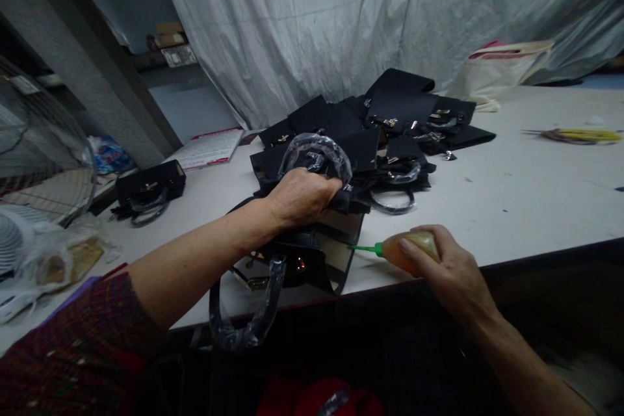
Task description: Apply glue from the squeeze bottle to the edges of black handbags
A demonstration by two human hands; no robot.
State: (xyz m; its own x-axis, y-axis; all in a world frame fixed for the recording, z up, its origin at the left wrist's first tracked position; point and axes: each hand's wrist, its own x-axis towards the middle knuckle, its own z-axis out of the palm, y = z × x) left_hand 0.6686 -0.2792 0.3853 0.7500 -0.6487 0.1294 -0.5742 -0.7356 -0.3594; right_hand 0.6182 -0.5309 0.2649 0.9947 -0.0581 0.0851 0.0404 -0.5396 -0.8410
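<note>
A black handbag [312, 253] lies at the table's front edge, its beige inner side showing and a plastic-wrapped handle [273, 299] hanging over the edge. My left hand [305, 195] is closed on the bag's upper part; its fingertips are partly hidden. In my right hand [451, 266] is a squeeze bottle [402, 253] of amber liquid, held on its side. Its thin green nozzle [365, 249] points left, with the tip at the bag's beige panel; whether it touches I cannot tell.
Behind my left hand, several black handbags [404, 107] are heaped. Another handbag [151, 185] sits at the left, near a printed sheet [209, 146] and a fan [19, 240]. Yellow-handled snips [580, 136] and a cream cloth bag [507, 68] lie at the right.
</note>
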